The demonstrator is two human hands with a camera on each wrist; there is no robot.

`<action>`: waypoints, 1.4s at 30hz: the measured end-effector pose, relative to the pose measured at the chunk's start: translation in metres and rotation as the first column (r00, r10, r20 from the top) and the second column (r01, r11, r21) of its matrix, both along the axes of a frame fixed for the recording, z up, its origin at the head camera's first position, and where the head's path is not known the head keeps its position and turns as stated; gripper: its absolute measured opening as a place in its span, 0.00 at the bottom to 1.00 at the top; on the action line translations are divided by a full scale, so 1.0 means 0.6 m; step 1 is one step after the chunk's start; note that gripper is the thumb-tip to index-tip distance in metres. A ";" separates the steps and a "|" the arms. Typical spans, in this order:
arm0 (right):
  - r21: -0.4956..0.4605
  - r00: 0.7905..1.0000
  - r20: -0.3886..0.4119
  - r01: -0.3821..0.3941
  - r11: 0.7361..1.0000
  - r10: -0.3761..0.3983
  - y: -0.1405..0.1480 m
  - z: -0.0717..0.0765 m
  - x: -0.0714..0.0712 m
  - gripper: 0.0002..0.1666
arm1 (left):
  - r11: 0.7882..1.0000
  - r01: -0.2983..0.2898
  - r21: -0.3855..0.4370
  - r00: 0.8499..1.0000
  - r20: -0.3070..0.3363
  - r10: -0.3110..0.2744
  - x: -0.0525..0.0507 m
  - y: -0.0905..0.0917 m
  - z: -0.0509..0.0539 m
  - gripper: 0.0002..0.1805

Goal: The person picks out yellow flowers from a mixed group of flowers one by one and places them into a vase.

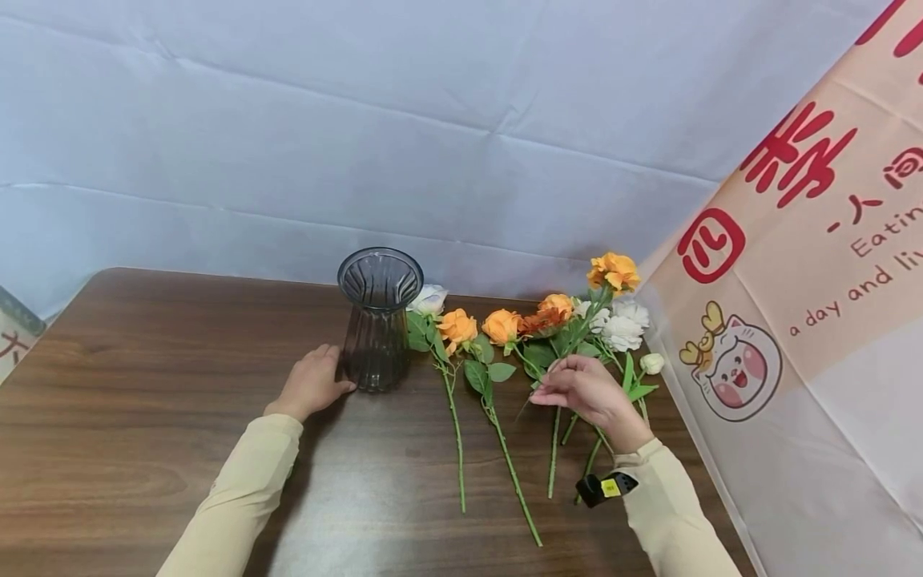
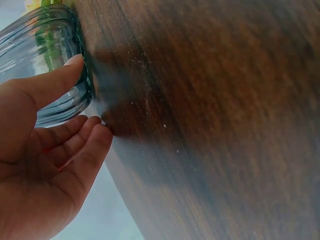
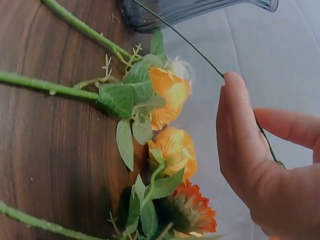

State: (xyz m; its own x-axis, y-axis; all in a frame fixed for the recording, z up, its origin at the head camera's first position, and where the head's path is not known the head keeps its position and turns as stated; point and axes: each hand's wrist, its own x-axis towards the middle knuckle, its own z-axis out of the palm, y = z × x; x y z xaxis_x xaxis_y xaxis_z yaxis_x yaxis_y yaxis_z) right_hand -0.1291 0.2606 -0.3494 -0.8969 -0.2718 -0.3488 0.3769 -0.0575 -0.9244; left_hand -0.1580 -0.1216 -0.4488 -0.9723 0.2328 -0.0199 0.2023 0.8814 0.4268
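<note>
A grey fluted glass vase (image 1: 376,336) stands upright near the table's back edge. My left hand (image 1: 312,381) rests beside its base, thumb at the front of the glass and the other fingers low on the left. In the left wrist view the thumb lies across the vase (image 2: 55,45), while the fingers (image 2: 90,145) reach to the tabletop, not curled round the glass. My right hand (image 1: 582,389) pinches a thin green stem (image 3: 187,42) between thumb and fingers, above the flowers. An orange flower (image 1: 614,272) rises beyond this hand; whether it belongs to the stem is unclear.
Several artificial flowers lie right of the vase: orange roses (image 1: 501,327), a rust-red bloom (image 1: 544,322), white blooms (image 1: 623,327) and a white bud (image 1: 652,364). Their stems point toward the table's front. A white cloth wall (image 1: 433,144) stands behind; a printed banner (image 1: 815,320) hangs at right.
</note>
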 end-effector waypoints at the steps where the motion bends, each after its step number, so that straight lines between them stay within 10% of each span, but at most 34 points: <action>1: -0.009 1.000 0.000 0.009 1.000 -0.009 -0.001 -0.001 0.000 0.04 | 1.000 0.000 0.002 1.000 0.000 0.000 0.000 0.000 0.000 0.35; 42: -0.262 0.988 0.048 0.152 0.953 -0.145 -0.037 0.021 -0.011 0.08 | 1.000 0.010 0.000 1.000 0.001 -0.010 0.000 -0.001 -0.002 0.35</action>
